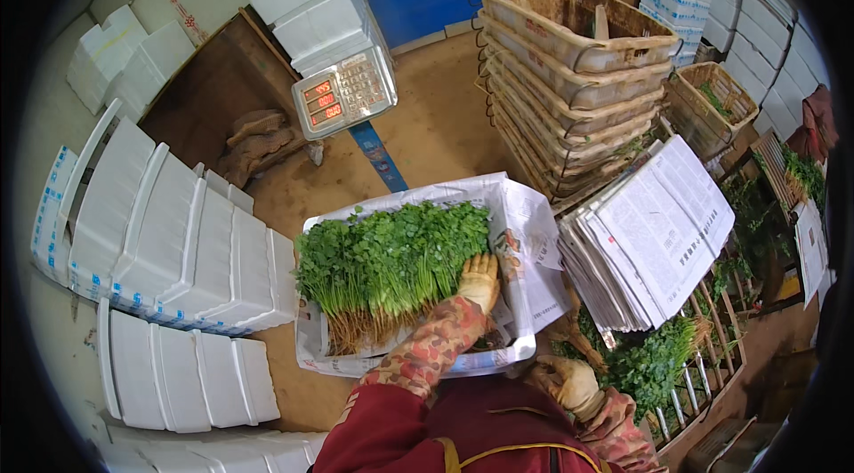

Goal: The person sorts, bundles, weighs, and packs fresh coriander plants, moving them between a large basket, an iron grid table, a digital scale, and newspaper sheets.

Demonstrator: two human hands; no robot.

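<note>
A white foam box (522,347) lined with newspaper (534,273) stands before me. Upright bunches of leafy green cilantro (400,253) with brown roots fill most of it. My left hand (479,283), in a yellowish stained glove, lies flat against the right end of the cilantro, fingers stretched out. Just outside the box's near right corner is my right hand (567,386), gloved, with curled fingers; whether it grips anything is unclear. Behind the box, an electronic scale's display head (345,93) sits on a blue post (377,154).
Folded newspapers (647,233) are piled at the right, above more cilantro (650,359) on a slatted rack (724,333). Dirty plastic crates (574,73) rise in a stack behind. White foam boxes (180,233) line the left; others (320,13) stand beyond the scale.
</note>
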